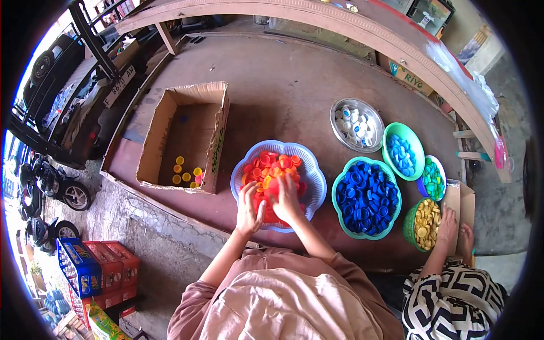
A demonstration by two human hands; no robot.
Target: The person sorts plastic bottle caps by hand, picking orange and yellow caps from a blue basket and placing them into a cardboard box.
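Observation:
A light-blue scalloped bowl [318, 175] stands in front of me, full of red and orange bottle caps [264, 170]. My left hand [249, 211] rests over the caps on the bowl's left side, fingers apart and thumb out. From the right, my right hand [287, 201] reaches into the same pile, its thumb and fingers bent around a red cap near the middle. Its fingertips are partly hidden among the caps. To the left of the bowl is an open cardboard box [195, 131] with several yellow caps [180, 169] and a few others on its bottom.
Right of me stand bowls of dark-blue caps [365, 198], light-blue caps [402, 154], white caps [357, 126], green caps [433, 178] and yellow caps [426, 224]. A co-worker's hands [447, 229] are beside a small cardboard box [466, 209]. Crates [113, 266] stand on the floor at left.

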